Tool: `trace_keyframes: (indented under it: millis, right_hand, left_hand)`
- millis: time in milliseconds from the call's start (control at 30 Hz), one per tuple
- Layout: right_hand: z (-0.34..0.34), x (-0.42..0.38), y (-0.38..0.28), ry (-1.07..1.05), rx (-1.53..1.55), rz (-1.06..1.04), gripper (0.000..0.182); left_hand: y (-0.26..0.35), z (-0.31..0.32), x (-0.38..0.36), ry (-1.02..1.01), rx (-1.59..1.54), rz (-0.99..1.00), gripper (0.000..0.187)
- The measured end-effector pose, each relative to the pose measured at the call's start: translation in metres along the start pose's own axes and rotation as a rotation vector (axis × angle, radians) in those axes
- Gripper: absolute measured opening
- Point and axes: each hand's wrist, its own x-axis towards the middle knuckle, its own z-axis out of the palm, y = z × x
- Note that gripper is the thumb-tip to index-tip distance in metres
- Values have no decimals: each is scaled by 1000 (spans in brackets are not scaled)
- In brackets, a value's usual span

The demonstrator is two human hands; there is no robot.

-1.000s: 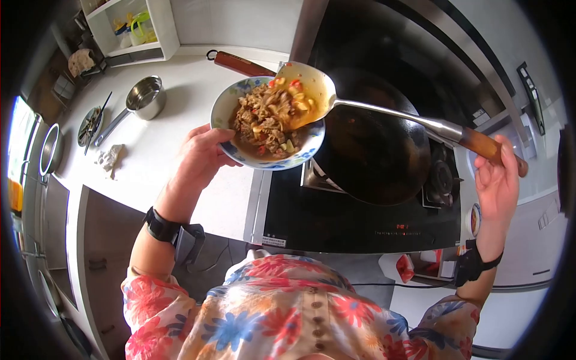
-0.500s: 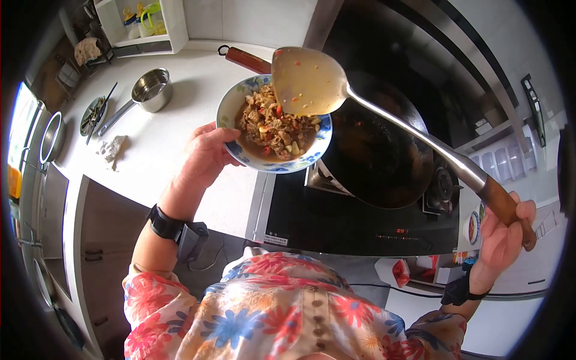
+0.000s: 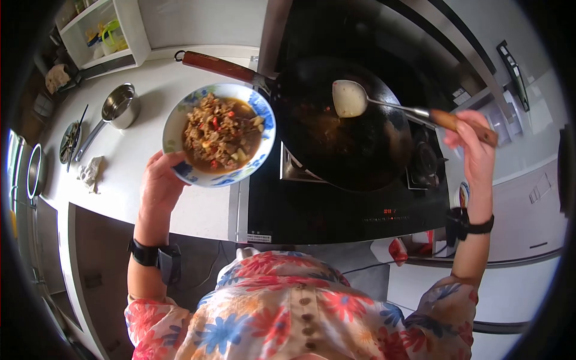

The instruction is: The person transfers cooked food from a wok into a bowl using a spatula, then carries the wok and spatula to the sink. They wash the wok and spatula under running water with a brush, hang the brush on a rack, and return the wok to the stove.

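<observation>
My left hand (image 3: 161, 181) grips the rim of a white bowl (image 3: 267, 141) with blue flowers, holding it over the counter beside the stove. Chopped meat (image 3: 216, 129) with red chili pieces and brown sauce fills it. In my right hand (image 3: 474, 144) is the wooden handle of a metal wok spatula (image 3: 350, 99), fingers closed around it. Its blade hangs above the dark wok (image 3: 360, 162), with a little sauce smeared on it. Only some brown liquid and small bits show inside the wok, whose wooden handle (image 3: 216, 65) points left.
A small steel saucepan (image 3: 120, 108), a dish with chopsticks (image 3: 70, 143) and a crumpled white cloth (image 3: 90, 174) lie on the left counter. A white shelf (image 3: 105, 36) stands behind. The black cooktop (image 3: 336, 219) has a lit red display.
The spatula has moved from over the bowl, away to the right and down over the wok. My left hand has shifted the bowl left, away from the wok.
</observation>
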Motion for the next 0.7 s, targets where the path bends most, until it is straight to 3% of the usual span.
trace_keyframes:
  millis: [133, 267, 400, 533, 700]
  right_hand:
    - [30, 16, -12, -172, -194, -46, 13]
    - [37, 13, -35, -447, -183, -78, 12]
    - [21, 10, -45, -467, -90, -85, 11]
    - [36, 7, -16, -330, -153, -176, 13]
    - [29, -11, -21, -413, -199, -223, 14]
  left_hand:
    - [-4, -12, -9, 5, -62, 6, 28]
    - [-7, -23, -19, 29, -37, 8, 29]
    - [-12, -33, -26, 45, -47, -5, 28]
    - [-15, -35, -30, 70, -58, -7, 26]
    - [-15, -36, -32, 79, -71, 11, 26]
